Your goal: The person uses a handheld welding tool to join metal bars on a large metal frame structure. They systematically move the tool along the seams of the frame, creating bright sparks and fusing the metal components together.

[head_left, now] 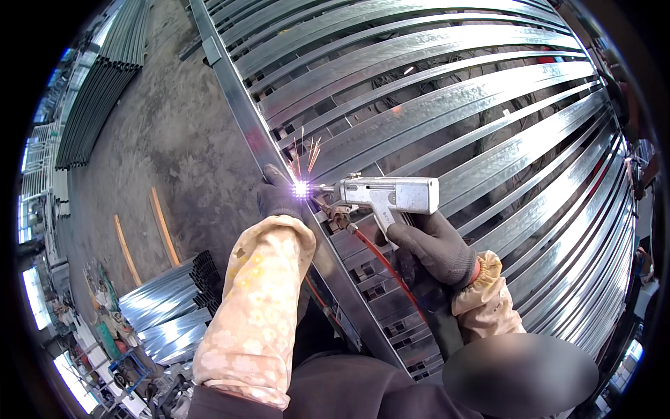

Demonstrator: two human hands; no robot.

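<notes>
- Grey workshop floor (174, 105) runs past the left edge of a large metal frame, with long steel tubes (101, 98) stacked at the far left and two wooden strips (164, 227) lying nearer.
- Shiny bars (433, 101) fan off to the right from the frame's side rail (241, 108), which slants from the upper left down toward the person's body.
- Right hand (436, 248), in a dark glove, is wrapped around the handle of a silvery welding gun (401, 194) over the frame's left part.
- Ahead and to the left of that grip lies the gun's body; its long axis runs left to right, nozzle leftward, at a slant to the side rail.
- Bright glare (301, 188) sits at the nozzle end, by the rail, throwing sparks (312, 155) upward.
- Left hand (276, 195), also gloved, is just beside the glare at the frame's left edge, much nearer it than the right; whether its fingers grasp the rail I cannot tell.
- Red hose (384, 258) trails from below the gun toward the person, passing left of the right hand.
</notes>
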